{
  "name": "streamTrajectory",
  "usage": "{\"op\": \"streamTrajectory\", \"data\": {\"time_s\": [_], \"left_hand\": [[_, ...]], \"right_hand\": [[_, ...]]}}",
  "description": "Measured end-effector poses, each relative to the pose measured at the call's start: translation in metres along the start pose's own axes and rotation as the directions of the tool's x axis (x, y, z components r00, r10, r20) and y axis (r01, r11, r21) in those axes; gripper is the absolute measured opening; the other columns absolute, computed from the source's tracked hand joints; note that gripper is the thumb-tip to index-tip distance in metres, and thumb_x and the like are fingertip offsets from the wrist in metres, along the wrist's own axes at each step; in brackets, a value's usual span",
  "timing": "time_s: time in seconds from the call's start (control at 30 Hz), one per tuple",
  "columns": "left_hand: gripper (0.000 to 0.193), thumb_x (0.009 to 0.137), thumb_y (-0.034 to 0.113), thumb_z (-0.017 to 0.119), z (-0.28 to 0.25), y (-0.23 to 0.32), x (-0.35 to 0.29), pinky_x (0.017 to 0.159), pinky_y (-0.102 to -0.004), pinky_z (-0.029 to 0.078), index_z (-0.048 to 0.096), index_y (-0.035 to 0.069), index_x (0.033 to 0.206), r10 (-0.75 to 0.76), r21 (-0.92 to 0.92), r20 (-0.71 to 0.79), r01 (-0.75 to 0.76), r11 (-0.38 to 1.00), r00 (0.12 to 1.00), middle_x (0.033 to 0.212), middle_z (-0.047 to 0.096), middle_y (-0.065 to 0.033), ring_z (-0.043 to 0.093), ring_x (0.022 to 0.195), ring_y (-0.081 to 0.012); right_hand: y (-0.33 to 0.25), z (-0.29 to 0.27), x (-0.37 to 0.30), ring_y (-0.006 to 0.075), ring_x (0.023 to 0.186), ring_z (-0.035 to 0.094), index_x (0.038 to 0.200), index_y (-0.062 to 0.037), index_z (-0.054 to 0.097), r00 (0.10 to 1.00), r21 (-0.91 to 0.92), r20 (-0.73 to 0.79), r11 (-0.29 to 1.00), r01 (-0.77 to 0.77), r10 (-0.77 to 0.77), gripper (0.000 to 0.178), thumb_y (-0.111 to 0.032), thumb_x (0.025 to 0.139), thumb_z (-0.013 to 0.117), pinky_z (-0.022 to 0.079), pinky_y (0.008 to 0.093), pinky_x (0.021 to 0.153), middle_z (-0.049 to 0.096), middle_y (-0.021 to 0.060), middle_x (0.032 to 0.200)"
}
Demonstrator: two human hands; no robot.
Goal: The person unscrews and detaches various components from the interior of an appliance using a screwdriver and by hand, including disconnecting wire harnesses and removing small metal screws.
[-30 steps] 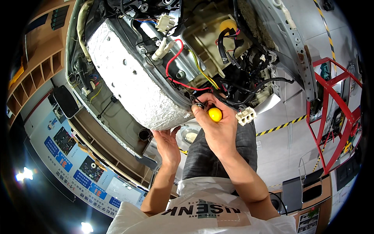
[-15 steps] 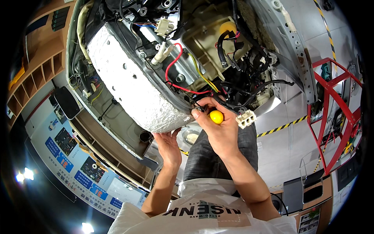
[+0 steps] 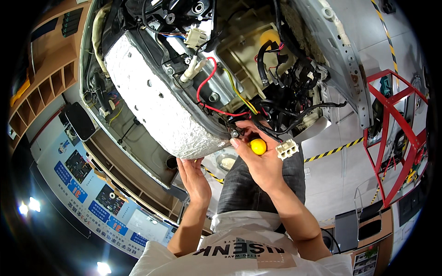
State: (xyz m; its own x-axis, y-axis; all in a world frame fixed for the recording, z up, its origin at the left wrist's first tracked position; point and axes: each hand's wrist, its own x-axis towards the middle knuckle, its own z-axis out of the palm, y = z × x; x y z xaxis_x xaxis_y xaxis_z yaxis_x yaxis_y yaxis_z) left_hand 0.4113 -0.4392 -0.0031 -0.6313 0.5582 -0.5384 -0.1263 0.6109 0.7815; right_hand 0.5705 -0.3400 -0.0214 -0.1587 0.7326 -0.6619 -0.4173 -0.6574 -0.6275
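Note:
A large silver foil-covered casing [image 3: 152, 96] fills the upper middle, inside an opened appliance. My left hand [image 3: 195, 181] is at its near lower end, fingers stretched upward, with the fingertips against or just under the edge. My right hand [image 3: 263, 168] closes around a tool with a rounded yellow handle end [image 3: 258, 146]; the rest of that tool is hidden. The right thumb and fingers are by a small metal fitting [image 3: 235, 134] at the casing's corner. A white multi-hole connector [image 3: 287, 149] hangs beside the right hand. Red wire [image 3: 200, 89] and yellow-green wires [image 3: 239, 94] run just above.
Black cables [image 3: 317, 106] and a beige plastic housing [image 3: 235, 57] lie to the right inside the metal frame [image 3: 352, 69]. A red metal stand [image 3: 384, 138] is at far right. Wooden shelving [image 3: 46, 96] lines the left. Striped floor tape [image 3: 334, 149] crosses the floor.
My right hand with the yellow-ended tool and the white connector have shifted slightly down. The left fingers are straighter and a little lower. The foil casing has moved slightly.

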Motion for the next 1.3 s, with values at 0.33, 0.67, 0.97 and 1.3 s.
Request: {"op": "streamTrajectory", "data": {"time_s": [0.33,0.67,0.97,1.3], "left_hand": [[0.046,0.109,0.03,0.038,0.0,0.005,-0.001,0.104,-0.0361,0.04,0.038,0.0,0.144,0.011,-0.011,-0.018,-0.011,1.0,1.0,0.135,0.054,-0.0091,0.054,0.119,-0.0175],[0.03,0.106,0.028,0.049,-0.014,0.002,0.013,0.08,-0.0248,0.04,0.057,-0.001,0.108,0.115,0.176,0.026,-0.118,0.977,0.993,0.094,0.057,-0.0003,0.048,0.087,-0.0084],[0.034,0.104,0.025,0.054,-0.006,-0.001,0.007,0.09,-0.0282,0.044,0.058,-0.005,0.121,0.095,0.037,-0.026,-0.094,0.995,0.995,0.105,0.065,-0.0059,0.057,0.097,-0.0125],[0.032,0.101,0.02,0.059,0.001,-0.006,0.004,0.09,-0.0303,0.048,0.06,-0.005,0.121,0.133,-0.068,-0.148,-0.144,0.987,0.98,0.103,0.066,-0.0067,0.06,0.096,-0.0135]], "right_hand": [[0.008,-0.018,0.002,0.0079,0.083,0.059,0.115,0.0019,0.065,0.991,-0.184,-0.032,0.975,0.122,-0.13,0.034,0.0,0.083,0.077,0.05,0.023,0.072,0.062,0.0035,0.099],[-0.003,-0.037,-0.015,0.0032,0.082,0.055,0.108,0.0012,0.065,0.98,-0.196,-0.194,0.978,-0.072,0.034,0.026,-0.001,0.085,0.075,0.047,0.0192,0.071,0.064,0.0004,0.094],[0.011,-0.038,-0.001,0.006,0.083,0.054,0.113,0.0018,0.064,0.979,-0.384,-0.201,0.923,-0.04,-0.041,0.029,-0.006,0.087,0.074,0.046,0.0217,0.073,0.063,0.0004,0.098],[0.024,-0.047,0.014,0.0082,0.079,0.058,0.104,0.0036,0.065,0.995,-0.318,-0.097,0.948,-0.02,-0.012,0.017,-0.006,0.091,0.07,0.048,0.0225,0.073,0.064,0.0021,0.089]]}}
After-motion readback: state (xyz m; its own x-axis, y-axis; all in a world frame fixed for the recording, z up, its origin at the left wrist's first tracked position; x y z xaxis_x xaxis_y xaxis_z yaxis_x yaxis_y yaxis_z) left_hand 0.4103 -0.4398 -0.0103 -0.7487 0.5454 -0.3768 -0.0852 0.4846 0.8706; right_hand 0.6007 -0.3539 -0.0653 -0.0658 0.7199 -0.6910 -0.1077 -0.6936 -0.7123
